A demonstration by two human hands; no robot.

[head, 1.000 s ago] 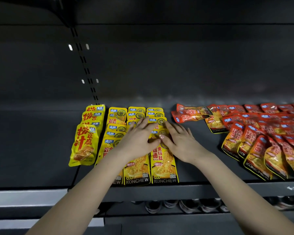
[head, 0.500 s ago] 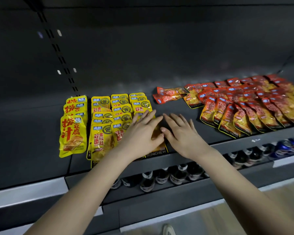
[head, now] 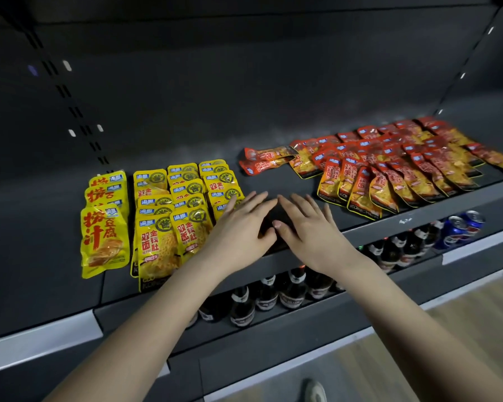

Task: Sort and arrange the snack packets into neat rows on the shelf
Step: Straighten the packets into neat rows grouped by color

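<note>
Left grip [head: 240, 227] flat, yellow packets [head: 157, 236] — glossy, overlapping rows

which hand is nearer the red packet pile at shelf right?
Right. The right hand is over the bare shelf gap just left of the red packet pile, not touching it. The left hand is farther left, overlapping the yellow packets.

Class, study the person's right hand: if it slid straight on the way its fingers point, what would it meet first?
Probably the loose red packets lying crosswise at the back; only bare shelf shows between them and the right hand. Depth is unclear, so it might pass just beside them.
</note>
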